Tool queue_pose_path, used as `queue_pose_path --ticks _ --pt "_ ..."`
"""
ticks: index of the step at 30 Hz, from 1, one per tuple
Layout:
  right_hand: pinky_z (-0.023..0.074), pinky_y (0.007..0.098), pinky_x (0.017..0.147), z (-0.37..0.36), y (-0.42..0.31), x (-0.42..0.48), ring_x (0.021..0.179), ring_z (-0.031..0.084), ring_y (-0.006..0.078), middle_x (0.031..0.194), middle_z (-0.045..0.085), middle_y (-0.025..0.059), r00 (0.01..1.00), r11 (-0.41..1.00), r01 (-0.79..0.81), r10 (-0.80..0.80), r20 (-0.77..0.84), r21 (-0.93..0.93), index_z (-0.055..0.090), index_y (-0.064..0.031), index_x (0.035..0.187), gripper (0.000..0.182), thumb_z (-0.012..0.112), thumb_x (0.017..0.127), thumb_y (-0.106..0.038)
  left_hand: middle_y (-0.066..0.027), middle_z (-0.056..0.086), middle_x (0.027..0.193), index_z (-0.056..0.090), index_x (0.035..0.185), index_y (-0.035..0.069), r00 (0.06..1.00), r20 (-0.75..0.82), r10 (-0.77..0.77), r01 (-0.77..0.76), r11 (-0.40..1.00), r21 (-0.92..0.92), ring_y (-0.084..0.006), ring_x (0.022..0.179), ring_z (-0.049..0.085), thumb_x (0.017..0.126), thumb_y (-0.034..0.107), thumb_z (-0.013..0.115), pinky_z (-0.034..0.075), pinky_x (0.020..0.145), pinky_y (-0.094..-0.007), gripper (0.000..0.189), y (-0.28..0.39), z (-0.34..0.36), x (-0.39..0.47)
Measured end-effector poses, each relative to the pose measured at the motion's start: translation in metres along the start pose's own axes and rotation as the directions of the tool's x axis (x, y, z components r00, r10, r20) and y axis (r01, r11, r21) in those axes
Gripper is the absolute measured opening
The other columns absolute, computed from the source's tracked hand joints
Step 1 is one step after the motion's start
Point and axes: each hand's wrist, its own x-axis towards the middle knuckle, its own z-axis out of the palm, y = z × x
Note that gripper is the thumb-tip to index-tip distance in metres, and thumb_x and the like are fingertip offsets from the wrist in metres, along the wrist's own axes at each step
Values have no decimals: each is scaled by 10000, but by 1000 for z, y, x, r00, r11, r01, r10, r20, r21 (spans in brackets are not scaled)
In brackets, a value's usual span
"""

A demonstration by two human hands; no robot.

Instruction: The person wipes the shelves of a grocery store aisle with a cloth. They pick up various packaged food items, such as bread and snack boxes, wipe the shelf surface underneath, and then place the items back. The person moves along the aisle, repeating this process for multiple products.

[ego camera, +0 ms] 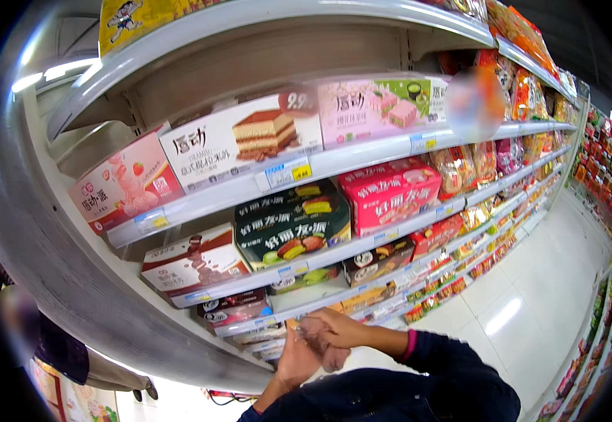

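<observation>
A crumpled brownish cloth (pixel 320 340) is bunched between my two hands in front of the lower shelves. My right hand (pixel 341 328) grips it from the right, with the fingers curled over its top. My left hand (pixel 296 360) is against the cloth's left side, thumb pointing up; its fingers are mostly hidden behind the cloth. Just beyond the hands is a shelf (pixel 308 300) with a bare stretch of board, between dark snack boxes (pixel 237 307) on the left and an orange box (pixel 368 299) on the right.
Higher shelves hold a white cake box (pixel 205 153), a pink cake box (pixel 353 113), dark green pie boxes (pixel 290 232) and a red box (pixel 395 195). A grey curved end panel (pixel 126 337) borders the left. Another person (pixel 63 348) stands beyond it. Tiled aisle floor (pixel 522 285) runs right.
</observation>
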Motion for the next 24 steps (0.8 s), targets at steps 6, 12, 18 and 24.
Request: queue_pose_path --ticks 6,12,18,24 --pt "463 264 899 -102 29 -57 1047 566 130 1148 583 53 897 755 19 276 -345 655 454 -12 1310 398 525 919 -19 -147 418 1402 327 1421 31 934 350 -75 -56 935 349 -302 1266 463 980 169 508 443 995 -437 496 23 67 15" --pt "473 301 903 -200 38 -105 1009 567 157 1136 585 67 777 692 58 422 -468 719 459 0 1323 368 453 1005 -184 -90 570 1174 442 1322 25 892 319 319 -448 539 713 -151 1054 556 939 66 566 453 899 -298 405 57 99 57" --pt "452 353 962 -296 -52 -113 1078 573 231 1183 591 124 740 882 298 28 -672 365 496 -20 1288 411 351 1023 -298 -202 544 1191 542 1145 -12 216 724 655 -367 -633 682 -320 1144 499 823 22 615 382 985 -411 331 131 144 73" --pt "465 359 948 -424 -99 -93 1048 593 234 1126 609 124 565 980 174 -20 -825 95 515 -23 1252 370 394 1005 -271 -240 448 1357 527 1169 -30 -45 880 473 164 -865 473 -391 1247 423 817 10 593 319 1042 -465 361 224 191 44"
